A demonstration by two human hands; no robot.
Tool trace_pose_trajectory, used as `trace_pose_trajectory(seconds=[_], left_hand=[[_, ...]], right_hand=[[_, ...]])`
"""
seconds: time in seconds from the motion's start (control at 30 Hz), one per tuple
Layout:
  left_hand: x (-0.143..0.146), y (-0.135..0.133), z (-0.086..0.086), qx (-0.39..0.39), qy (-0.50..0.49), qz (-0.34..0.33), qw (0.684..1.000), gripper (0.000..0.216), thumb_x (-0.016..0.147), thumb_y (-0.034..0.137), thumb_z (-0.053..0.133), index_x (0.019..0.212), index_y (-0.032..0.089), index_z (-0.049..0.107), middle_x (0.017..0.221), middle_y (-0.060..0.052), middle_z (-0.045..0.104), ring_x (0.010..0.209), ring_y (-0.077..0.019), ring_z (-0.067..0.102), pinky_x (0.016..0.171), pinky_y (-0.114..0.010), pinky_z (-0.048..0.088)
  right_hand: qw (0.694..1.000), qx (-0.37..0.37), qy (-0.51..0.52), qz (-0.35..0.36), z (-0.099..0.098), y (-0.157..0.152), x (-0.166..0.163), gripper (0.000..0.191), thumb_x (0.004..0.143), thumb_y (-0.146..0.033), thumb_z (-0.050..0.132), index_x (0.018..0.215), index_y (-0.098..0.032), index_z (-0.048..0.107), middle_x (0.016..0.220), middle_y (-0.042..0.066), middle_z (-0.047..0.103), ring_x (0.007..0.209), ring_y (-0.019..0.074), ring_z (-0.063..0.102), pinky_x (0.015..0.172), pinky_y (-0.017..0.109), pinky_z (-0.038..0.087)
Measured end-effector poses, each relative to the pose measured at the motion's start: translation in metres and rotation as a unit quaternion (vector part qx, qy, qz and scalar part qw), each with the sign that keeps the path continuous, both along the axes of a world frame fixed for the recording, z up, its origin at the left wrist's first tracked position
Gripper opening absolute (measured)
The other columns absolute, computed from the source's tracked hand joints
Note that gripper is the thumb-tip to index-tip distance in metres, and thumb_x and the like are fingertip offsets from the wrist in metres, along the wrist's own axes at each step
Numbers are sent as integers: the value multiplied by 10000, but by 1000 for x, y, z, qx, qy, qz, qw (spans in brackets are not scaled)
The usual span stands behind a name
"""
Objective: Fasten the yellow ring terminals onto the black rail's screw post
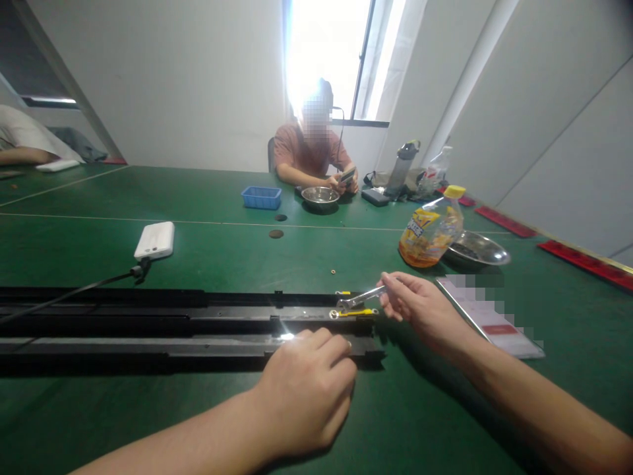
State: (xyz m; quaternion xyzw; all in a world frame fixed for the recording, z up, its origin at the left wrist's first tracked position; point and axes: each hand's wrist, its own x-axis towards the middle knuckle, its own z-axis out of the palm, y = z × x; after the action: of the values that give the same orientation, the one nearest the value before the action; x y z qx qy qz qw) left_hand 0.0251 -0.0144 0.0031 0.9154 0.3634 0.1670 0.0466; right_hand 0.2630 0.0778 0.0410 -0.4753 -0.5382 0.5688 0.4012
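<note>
Right hand pinched a wrench, seemingly stiff, light, best held by its handle; left hand curled at the near rail, grip unclear.

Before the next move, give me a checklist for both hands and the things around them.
1. Wrench held in the right hand: ok.
2. Wrench head near the yellow strip: ok; whether it is seated on anything: cannot tell.
3. Left hand at the near black rail: ok; how firmly it grips: cannot tell.
4. Table beyond the rails free of loose parts: not ok, a small ring lies there.
5. Bottle capped and apart from the right hand: ok.
</note>
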Motion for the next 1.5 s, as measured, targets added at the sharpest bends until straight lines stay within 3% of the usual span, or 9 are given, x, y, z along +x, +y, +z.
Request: trace_pose_trajectory(seconds=[0.2,0.4,0.87,1.5], left_hand=[[1,1,-2,3,-6,2,1000,108,998,277,553,1013,221,644,1134,-66,670,941,-263,584,778,-438,503],[0,0,-4,12,-14,-5,1000,92,986,269,563,990,215,638,1127,-67,673,928,-262,579,754,-432,487],[1,3,-7,14,-19,-5,1000,82,983,263,560,974,214,625,1113,-60,666,908,-255,563,737,-432,472],[3,3,-5,23,-30,-7,999,71,954,242,594,997,209,640,1088,-69,671,895,-253,576,738,-414,479]], right_hand=[[997,18,31,-69,-36,0,-3,469,862,-635,811,833,-185,682,622,-27,613,509,105,488,486,220,343],[993,60,-13,-99,-48,-5,2,454,921,-626,751,825,-187,685,583,-27,583,478,103,453,462,220,316],[992,81,-46,-83,-46,-8,-2,470,955,-638,706,825,-188,672,594,-18,597,485,98,471,463,214,331],[995,55,-70,-51,-33,-9,-5,470,963,-635,673,796,-200,607,555,-42,572,461,97,404,467,233,292]])
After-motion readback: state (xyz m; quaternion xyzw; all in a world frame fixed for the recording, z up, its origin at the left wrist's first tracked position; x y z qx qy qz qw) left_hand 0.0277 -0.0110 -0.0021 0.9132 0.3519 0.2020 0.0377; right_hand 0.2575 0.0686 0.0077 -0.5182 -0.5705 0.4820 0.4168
